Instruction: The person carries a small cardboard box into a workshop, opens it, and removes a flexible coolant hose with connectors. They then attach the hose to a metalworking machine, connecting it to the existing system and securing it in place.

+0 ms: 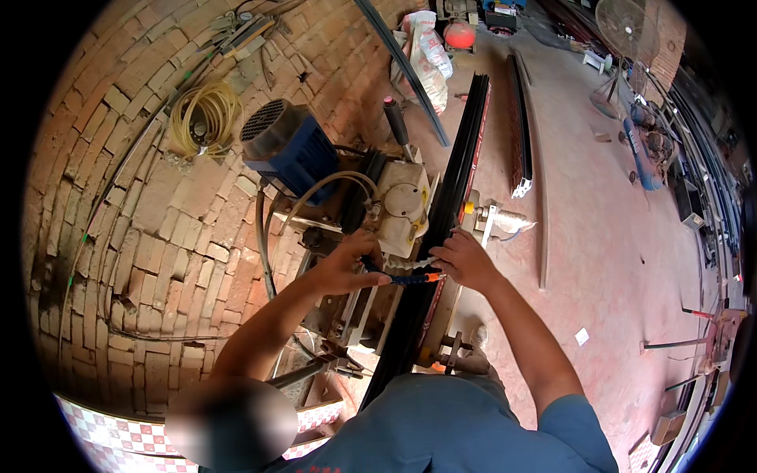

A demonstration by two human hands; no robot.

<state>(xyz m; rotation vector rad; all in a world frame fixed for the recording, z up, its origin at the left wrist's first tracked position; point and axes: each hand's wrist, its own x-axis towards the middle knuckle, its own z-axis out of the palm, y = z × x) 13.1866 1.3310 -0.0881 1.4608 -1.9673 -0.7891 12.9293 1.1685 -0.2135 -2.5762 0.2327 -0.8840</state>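
My left hand [351,264] is closed around the base of a blue segmented coolant hose [406,280], its thumb lying along it. The hose ends in an orange nozzle [434,277] above a bundle of long black profiles [457,177]. My right hand [467,258] has its fingers pinched at the tip of a pale segmented hose [410,265], just over the bundle; its fingertips are partly hidden. Both hands are in front of the grey machine head [404,206]. A blue motor [296,154] sits behind it to the left, and a black-handled lever [397,122] rises beyond.
A coiled yellow hose [203,122] lies against the brickwork at left. More profiles [519,126] and a long bar [541,197] lie on the floor at right. White sacks [426,59] stand at the back. A fan [623,31] and a blue compressor tank [643,158] stand far right.
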